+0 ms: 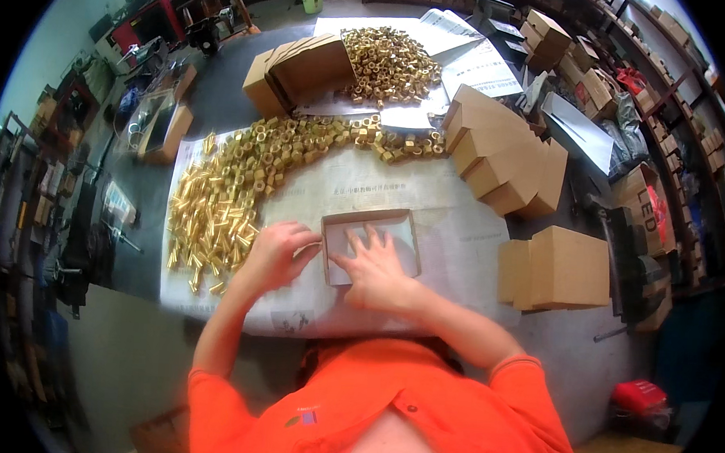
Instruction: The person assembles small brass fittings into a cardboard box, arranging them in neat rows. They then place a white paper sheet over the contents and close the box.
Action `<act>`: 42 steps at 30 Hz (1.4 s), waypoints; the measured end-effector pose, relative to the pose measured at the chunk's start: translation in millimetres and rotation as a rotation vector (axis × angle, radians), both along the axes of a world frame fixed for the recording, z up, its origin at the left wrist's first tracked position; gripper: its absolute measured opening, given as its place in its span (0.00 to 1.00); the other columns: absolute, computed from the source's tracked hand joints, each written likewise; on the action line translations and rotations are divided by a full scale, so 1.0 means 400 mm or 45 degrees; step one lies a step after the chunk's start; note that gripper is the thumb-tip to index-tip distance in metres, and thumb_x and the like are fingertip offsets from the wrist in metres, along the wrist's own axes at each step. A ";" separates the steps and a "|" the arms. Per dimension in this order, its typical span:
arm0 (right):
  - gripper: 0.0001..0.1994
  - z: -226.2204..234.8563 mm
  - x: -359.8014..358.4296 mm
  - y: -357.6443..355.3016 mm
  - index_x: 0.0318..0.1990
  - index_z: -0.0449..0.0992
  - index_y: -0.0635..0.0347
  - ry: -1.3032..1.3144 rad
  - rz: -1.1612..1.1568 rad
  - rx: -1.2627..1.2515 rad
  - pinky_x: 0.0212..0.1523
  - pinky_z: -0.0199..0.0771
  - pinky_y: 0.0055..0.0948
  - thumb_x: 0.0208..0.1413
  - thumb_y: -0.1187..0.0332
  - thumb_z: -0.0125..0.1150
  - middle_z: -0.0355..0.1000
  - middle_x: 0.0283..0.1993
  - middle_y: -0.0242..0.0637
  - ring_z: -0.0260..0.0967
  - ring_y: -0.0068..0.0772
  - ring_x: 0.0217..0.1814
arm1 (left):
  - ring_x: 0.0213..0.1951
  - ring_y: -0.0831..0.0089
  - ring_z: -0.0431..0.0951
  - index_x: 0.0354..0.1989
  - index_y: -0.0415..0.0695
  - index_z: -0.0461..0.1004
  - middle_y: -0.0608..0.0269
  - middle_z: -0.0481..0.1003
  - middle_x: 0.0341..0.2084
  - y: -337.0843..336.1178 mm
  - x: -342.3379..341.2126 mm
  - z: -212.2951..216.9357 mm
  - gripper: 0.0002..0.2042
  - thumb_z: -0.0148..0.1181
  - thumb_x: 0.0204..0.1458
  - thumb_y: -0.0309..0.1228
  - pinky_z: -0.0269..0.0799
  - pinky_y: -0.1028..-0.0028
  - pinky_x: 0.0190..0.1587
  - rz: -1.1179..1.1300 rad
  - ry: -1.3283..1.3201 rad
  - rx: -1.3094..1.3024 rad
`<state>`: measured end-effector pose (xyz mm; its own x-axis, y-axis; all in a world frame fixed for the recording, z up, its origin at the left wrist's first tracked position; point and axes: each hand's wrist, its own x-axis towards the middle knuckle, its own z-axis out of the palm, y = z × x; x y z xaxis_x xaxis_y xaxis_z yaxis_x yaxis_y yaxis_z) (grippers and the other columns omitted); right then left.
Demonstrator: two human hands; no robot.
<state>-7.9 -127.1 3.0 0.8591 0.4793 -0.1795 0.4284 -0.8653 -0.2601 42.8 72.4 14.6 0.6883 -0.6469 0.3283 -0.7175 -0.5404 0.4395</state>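
Note:
A shallow open cardboard box (415, 254) with a pale lining lies on the paper-covered table in front of me. My right hand (376, 272) reaches into it, fingers spread and pressed on its floor. At the box's left wall, my left hand (282, 251) is bent closed with its fingertips pinching at the edge. Left of that hand spreads a heap of slim brass tube-like fittings (207, 218). Brass nuts (268, 152) form a curved band beyond the box, and smaller brass nuts (391, 64) are piled at the far end.
A stack of nested brown boxes (505, 160) fans out at the right, with another brown carton (569, 268) nearer me. An open brown box (301, 71) lies on its side at the far left. Crowded shelves (687, 129) line the right side.

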 end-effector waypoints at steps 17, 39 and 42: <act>0.20 -0.036 0.041 -0.262 0.41 0.76 0.68 -0.084 -0.406 1.336 0.44 0.72 0.25 0.35 0.75 0.52 0.76 0.38 0.44 0.73 0.31 0.39 | 0.36 0.55 0.78 0.43 0.44 0.70 0.53 0.77 0.30 -0.346 0.382 -0.137 0.17 0.59 0.46 0.36 0.74 0.59 0.37 0.227 0.015 0.452; 0.11 -0.242 0.103 -0.357 0.32 0.76 0.68 -0.163 -0.898 1.654 0.35 0.70 0.18 0.39 0.77 0.50 0.74 0.28 0.30 0.69 0.17 0.31 | 0.32 0.55 0.77 0.32 0.45 0.74 0.54 0.76 0.24 -0.306 0.318 -0.142 0.11 0.60 0.45 0.38 0.72 0.59 0.34 0.233 -0.010 0.565; 0.11 -0.239 0.105 -0.355 0.32 0.76 0.68 -0.174 -0.916 1.603 0.35 0.70 0.18 0.40 0.78 0.50 0.74 0.28 0.30 0.69 0.17 0.31 | 0.31 0.55 0.77 0.30 0.45 0.75 0.54 0.76 0.24 -0.302 0.317 -0.161 0.10 0.59 0.46 0.38 0.72 0.60 0.33 0.208 -0.100 0.576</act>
<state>34.3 -269.2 -92.5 0.9521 -0.2782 0.1268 0.0923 -0.1340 -0.9867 169.6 -48.6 -49.8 0.7770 -0.6224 0.0944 -0.6292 -0.7729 0.0826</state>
